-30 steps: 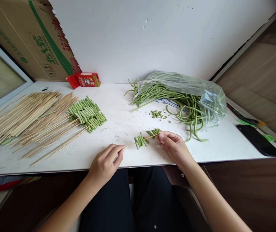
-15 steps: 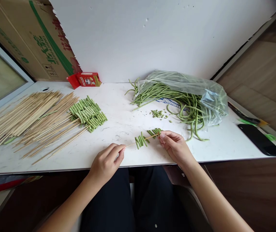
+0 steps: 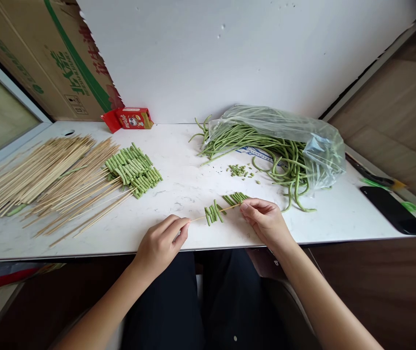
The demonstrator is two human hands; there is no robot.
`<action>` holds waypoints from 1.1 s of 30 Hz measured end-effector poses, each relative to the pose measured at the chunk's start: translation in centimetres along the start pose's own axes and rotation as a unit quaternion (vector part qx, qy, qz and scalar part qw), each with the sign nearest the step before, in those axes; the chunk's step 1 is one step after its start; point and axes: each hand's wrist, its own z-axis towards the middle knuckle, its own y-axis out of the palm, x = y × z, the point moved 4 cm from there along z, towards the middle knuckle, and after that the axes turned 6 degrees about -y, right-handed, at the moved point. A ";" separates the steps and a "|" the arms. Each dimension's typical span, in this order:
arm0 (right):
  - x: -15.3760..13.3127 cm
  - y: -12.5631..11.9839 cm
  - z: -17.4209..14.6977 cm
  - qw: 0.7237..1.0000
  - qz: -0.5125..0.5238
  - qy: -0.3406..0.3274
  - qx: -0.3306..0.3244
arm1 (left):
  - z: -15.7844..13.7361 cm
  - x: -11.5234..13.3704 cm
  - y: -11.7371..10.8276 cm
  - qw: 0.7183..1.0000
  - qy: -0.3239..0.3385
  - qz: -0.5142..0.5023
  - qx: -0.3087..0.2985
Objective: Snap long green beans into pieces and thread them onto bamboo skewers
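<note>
A thin bamboo skewer stretches between my two hands, just above the front of the counter. My left hand pinches its left end between thumb and forefinger. At the other end, the closed fingertips of my right hand grip the skewer. Several short pieces of green bean sit crosswise near the skewer's middle, some at a slant. Just behind it lies a row of cut bean pieces, partly hidden by my right hand. Whether a bean piece is inside my right fingers is hidden.
Filled bean skewers are stacked at left, beside piles of bare skewers. A plastic bag of long beans lies back right, with bean trimmings before it. A phone rests far right; a red box stands behind.
A bean piece visible at my right fingertips earlier no longer shows there. Both hands keep their hold on the skewer, and the view has shifted slightly.
</note>
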 end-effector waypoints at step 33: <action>-1.0 0.8 -0.2 0.997 0.055 -0.008 0.044 | 0.1 0.0 -0.3 0.999 -0.011 0.003 0.033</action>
